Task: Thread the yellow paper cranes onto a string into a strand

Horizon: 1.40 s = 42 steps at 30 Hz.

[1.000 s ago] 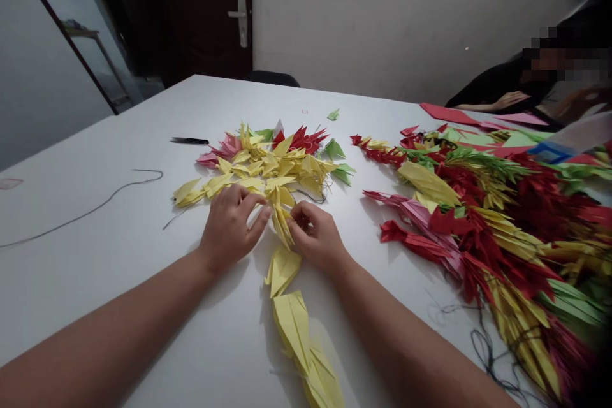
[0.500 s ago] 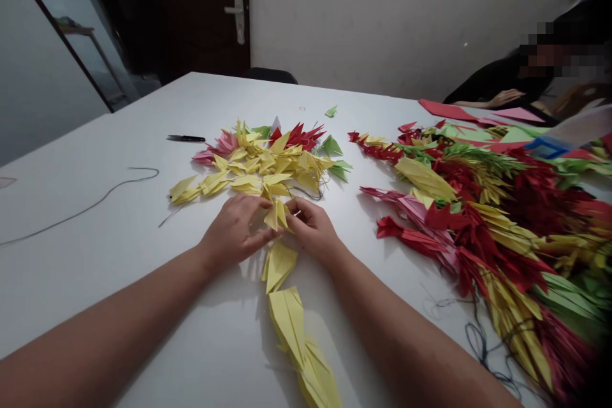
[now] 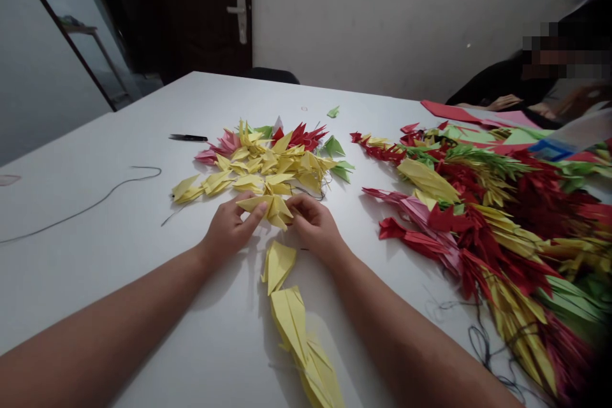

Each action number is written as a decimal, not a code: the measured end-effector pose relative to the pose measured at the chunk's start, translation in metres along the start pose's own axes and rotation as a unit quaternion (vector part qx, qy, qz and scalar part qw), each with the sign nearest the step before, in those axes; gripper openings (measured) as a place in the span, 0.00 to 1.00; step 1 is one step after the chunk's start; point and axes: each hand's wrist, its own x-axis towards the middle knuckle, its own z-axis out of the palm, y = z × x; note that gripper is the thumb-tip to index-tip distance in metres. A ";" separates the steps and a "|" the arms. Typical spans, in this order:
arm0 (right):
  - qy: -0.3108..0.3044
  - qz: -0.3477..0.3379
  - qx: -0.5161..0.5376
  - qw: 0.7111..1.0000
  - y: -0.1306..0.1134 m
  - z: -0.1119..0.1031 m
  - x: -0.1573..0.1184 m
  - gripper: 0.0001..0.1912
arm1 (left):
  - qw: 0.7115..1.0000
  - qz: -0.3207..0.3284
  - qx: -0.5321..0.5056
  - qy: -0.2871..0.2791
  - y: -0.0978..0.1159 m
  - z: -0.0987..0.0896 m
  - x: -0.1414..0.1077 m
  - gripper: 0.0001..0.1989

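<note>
Between my two hands is a yellow folded-paper crane point(image 3: 271, 209), its pointed parts spread sideways. My left hand point(image 3: 233, 227) pinches its left point between thumb and fingers. At the other side, my right hand point(image 3: 312, 222) has its fingertips closed on the right end; what exactly they grip there is partly hidden. Below the hands a string of yellow paper cranes point(image 3: 289, 319) runs down towards me on the white table point(image 3: 201, 331). Just beyond my fingers lies a pile of yellow cranes point(image 3: 268, 159), with pink, red and green ones behind.
Strings of red, yellow, pink and green cranes point(image 3: 478, 217) cover the right side, with loose dark thread point(image 3: 488, 344) beside them. A dark pointed tool point(image 3: 188, 138) and a long thread point(image 3: 109, 195) lie at left. Another person point(image 3: 507, 83) sits at the far right.
The yellow crane's points now stretch out sideways between my hands. My left hand has shifted from around the crane to pinching its left point; my right hand stays nearly in place.
</note>
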 end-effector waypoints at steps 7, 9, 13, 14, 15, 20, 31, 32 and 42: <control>0.025 0.050 0.042 0.998 -0.006 -0.001 0.003 0.06 | 0.995 -0.038 -0.096 -0.009 -0.003 0.000 0.002 0.14; 0.031 0.063 0.041 0.997 -0.008 -0.002 0.003 0.06 | 0.992 -0.043 -0.115 -0.019 -0.004 -0.001 0.003 0.14; 0.044 0.074 0.029 0.996 -0.013 -0.001 0.003 0.06 | 0.989 -0.043 -0.138 -0.022 -0.006 -0.002 0.004 0.14; 0.042 0.075 0.025 0.996 -0.014 -0.001 0.003 0.07 | 0.989 -0.045 -0.141 -0.019 -0.007 -0.002 0.004 0.14; 0.038 0.077 0.019 0.996 -0.015 0.000 0.003 0.07 | 0.988 -0.048 -0.145 -0.016 -0.008 -0.002 0.004 0.14; 0.022 0.076 -0.008 0.997 -0.018 0.000 0.000 0.14 | 0.984 -0.063 -0.166 -0.017 -0.008 -0.002 0.004 0.12; 0.013 0.128 -0.011 0.992 -0.021 0.001 0.000 0.22 | 0.970 -0.070 -0.231 -0.030 -0.010 -0.003 0.004 0.13; 0.011 0.131 -0.014 0.991 -0.020 0.001 0.000 0.23 | 0.967 -0.073 -0.243 -0.032 -0.010 -0.003 0.004 0.13; -0.002 0.132 -0.018 0.991 -0.019 -0.001 0.000 0.25 | 0.915 -0.125 -0.380 -0.059 -0.020 -0.001 0.006 0.11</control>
